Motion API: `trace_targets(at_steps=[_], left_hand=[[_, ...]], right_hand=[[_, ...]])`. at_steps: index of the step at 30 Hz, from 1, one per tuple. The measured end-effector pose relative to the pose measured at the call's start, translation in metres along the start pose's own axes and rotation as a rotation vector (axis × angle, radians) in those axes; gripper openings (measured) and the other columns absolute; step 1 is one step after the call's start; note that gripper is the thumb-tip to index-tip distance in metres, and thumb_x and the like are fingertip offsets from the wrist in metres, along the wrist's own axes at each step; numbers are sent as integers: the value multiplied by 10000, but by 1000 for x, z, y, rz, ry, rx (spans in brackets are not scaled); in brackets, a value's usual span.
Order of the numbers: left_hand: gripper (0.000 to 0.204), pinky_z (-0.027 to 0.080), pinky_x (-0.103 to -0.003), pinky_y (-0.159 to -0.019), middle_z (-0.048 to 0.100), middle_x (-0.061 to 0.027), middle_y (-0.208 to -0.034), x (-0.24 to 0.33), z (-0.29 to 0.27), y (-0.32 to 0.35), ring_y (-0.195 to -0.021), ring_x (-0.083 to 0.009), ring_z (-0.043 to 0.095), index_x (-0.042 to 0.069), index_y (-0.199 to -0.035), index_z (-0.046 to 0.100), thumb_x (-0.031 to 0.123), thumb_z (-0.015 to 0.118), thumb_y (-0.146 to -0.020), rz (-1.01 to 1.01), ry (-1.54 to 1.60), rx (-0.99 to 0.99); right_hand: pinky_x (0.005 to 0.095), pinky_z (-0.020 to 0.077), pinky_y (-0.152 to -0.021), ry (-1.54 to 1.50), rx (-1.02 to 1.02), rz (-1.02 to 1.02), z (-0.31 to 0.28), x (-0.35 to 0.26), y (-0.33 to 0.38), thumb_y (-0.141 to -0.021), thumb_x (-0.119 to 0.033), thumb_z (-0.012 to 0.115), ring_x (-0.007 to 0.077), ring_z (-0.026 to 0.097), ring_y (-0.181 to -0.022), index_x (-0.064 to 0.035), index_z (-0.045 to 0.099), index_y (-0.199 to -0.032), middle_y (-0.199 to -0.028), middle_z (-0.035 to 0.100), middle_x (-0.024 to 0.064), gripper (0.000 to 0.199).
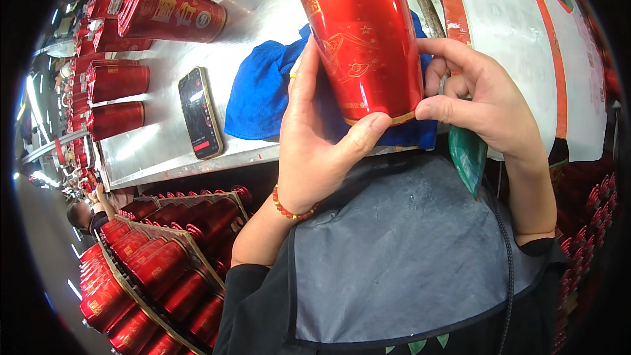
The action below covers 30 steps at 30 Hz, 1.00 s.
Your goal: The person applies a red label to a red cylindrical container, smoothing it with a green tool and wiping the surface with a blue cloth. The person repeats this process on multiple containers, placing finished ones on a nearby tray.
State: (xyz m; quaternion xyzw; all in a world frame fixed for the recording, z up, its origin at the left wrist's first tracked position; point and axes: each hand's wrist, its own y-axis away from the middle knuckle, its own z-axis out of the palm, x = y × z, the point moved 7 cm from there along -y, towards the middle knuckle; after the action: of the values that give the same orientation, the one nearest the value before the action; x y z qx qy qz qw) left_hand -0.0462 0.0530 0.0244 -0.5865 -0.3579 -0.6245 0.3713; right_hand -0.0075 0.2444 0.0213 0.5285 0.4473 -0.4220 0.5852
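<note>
A glossy red bottle (368,33) with gold drawings and a gold rim at its base is held up in front of me, its top cut off by the view's upper edge. My left hand (322,131) grips its left side, with the thumb at the base. With index finger and thumb, my right hand (473,89) pinches the right side near the base; the other fingers are curled in. Below that palm hangs a pointed, shiny green thing (468,154), whose kind I cannot make out. A blue cloth (256,92) lies behind the bottle on the metal table (158,158).
Left of the cloth lies a phone (201,113) with its screen lit. More red bottles (172,13) stand on the table's left. Crates of red bottles (158,263) fill the lower left. White sheets with orange strips (506,20) lie at right. A person (89,213) is far left.
</note>
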Motion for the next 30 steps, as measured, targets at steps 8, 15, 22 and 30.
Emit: trace_targets(at_steps=[8,15,22,30], left_hand=[[1007,363,-404,-1190,400,-155,-1544,6,0,-2,-1442,-254,416,-40,-1604,217,124,850,-837,-63,-39,1],[1020,359,-402,-1190,403,-166,-1546,6,-1,-2,-1449,-263,412,-41,-1603,229,160,861,-828,-70,-77,6],[1037,338,-410,-1199,404,-161,-1534,3,-4,2,-1456,-273,398,-31,-1608,224,183,867,-823,-81,-84,8],[1024,350,-405,-1172,427,-173,-1490,4,0,-1,-1389,-282,444,-30,-1581,271,222,885,-802,-90,-162,44]], right_hand=[[162,396,-574,3,-54,67,1,-4,-1,-852,-38,808,-3,537,-626,80,526,-1407,-883,592,3,633],[159,419,-615,25,-71,90,1,-3,-2,-848,-22,803,5,564,-664,95,497,-1426,-906,601,15,664],[153,419,-633,55,-64,85,0,-4,-2,-836,-51,833,-1,562,-682,91,511,-1412,-911,601,13,676],[151,416,-643,48,-64,82,1,-4,-3,-831,-58,843,-6,556,-684,83,517,-1405,-918,602,12,674]])
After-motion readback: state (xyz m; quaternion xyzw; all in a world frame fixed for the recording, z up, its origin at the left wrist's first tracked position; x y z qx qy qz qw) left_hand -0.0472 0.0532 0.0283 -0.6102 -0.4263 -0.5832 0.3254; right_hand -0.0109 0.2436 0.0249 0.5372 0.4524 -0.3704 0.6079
